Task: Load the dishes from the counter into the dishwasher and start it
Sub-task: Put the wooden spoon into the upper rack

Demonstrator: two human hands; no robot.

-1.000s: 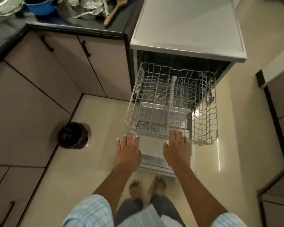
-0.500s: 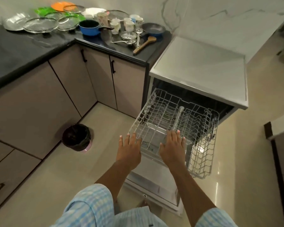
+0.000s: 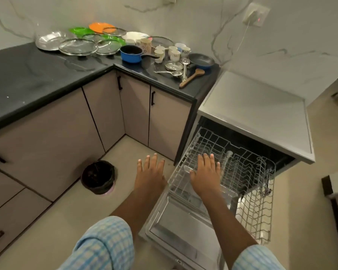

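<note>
Empty white wire dishwasher rack (image 3: pixel 250 172) stands pulled out, evidently to receive the load; left hand (image 3: pixel 150 176) and right hand (image 3: pixel 205 176) hover with fingers spread, gripping nothing; glass plates, cups and pans (image 3: pixel 130 54) wait on the black stone counter (image 3: pixel 37 78).

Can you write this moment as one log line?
rack: out, empty | left hand: open, free | right hand: open, above rack | dishes: on counter
</note>
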